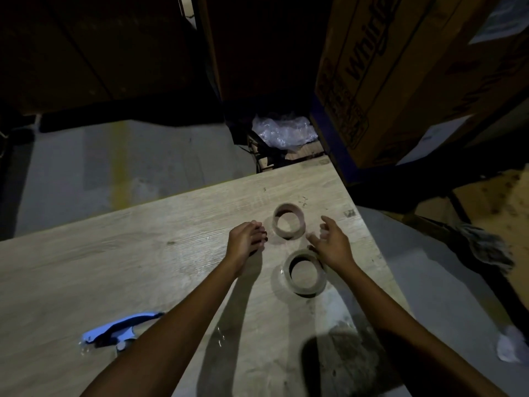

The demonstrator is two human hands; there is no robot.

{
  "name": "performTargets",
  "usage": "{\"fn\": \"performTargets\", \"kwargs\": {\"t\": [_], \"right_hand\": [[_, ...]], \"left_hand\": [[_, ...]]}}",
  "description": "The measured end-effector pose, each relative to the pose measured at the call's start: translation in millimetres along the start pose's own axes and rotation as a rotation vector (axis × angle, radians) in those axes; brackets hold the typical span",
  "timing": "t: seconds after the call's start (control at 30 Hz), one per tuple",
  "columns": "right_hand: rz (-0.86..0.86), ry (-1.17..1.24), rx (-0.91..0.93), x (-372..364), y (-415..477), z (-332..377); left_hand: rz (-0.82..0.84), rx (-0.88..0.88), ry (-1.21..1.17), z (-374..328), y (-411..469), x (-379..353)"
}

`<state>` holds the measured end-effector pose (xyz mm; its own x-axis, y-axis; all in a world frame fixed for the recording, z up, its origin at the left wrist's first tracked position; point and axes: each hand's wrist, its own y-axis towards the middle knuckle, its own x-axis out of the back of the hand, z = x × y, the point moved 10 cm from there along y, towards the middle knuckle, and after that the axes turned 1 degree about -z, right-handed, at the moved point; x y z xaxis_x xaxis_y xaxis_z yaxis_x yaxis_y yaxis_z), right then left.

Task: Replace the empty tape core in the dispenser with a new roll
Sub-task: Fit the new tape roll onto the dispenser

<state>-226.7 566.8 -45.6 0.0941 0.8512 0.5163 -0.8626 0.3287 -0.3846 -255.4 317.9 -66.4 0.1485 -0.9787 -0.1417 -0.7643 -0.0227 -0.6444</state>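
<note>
Both your hands are out over the pale wood-grain table (120,253), and neither one holds anything. Your left hand (244,239) rests with its fingers curled loosely inward, empty, fingertips toward the table. Your right hand (333,242) is spread open, fingers apart, palm turned inward.

2 rings lie flat on the table between and around your hands. The far ring (288,221) sits just ahead of the gap between your hands, closer to your left fingertips; it is a thin-walled brown cardboard hoop, wide open in the middle, with the table showing through it. The near ring (304,272) lies just under and behind your right hand, whose thumb side is at or touching its far rim; you cannot tell which. It looks brownish too, with a somewhat thicker, glossier wall and a dark shadow inside its near edge. In this dim light you cannot tell for sure which is the spent core and which the new roll.

The blue tape dispenser (120,329) lies on its side well back from both hands, beside your left forearm, near the table's close edge.
</note>
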Motion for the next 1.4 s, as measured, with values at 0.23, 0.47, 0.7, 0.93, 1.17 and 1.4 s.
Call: {"fn": "performTargets", "kwargs": {"t": [0.23, 0.47, 0.7, 0.93, 1.17, 1.4], "right_hand": [[0.048, -0.139, 0.147, -2, -57, -2], [0.143, -0.557, 0.199, -34, -83, -1], [0.085, -0.548, 0.143, -45, -91, 2], [0.129, -0.365, 0.169, -75, -116, 26], [0.207, -0.304, 0.191, -134, -140, 68], [0.296, -0.312, 0.255, -191, -171, 105]], "left_hand": [[0.065, -0.094, 0.226, 24, -29, 20], [0.123, -0.160, 0.343, 52, -50, 26], [0.123, -0.258, 0.444, 50, -66, 34], [0.059, -0.387, 0.530, 28, -83, 68], [-0.027, -0.502, 0.629, 0, -107, 116], [-0.130, -0.672, 0.712, -25, -140, 185]]}}
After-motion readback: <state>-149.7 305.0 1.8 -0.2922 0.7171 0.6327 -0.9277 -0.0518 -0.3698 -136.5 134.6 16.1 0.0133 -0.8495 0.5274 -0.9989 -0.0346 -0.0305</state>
